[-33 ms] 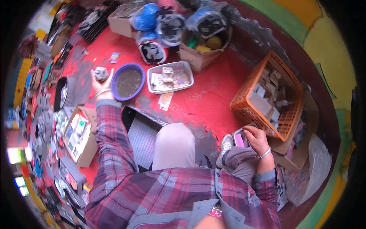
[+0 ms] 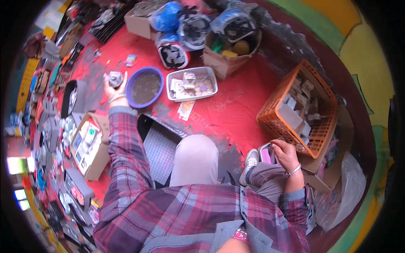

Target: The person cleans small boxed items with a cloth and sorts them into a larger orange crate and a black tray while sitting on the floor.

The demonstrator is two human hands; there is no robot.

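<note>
The left hand [image 2: 113,91] cups a grey lump [image 2: 115,79], probably to steady it; whether the right hand [image 2: 286,154] grips anything is unclear.

One left hand [image 2: 114,88], one right hand [image 2: 286,155]
One held grey object [image 2: 115,79], one purple basin [image 2: 161,88], one white basket [image 2: 207,94], one orange crate [image 2: 274,105], one worn shoe [image 2: 252,159].

No legible lettering (all too blurred)

Small grey object [image 2: 115,79] (rather blurry) in left hand [image 2: 114,91], beside purple basin [image 2: 162,83].
</note>
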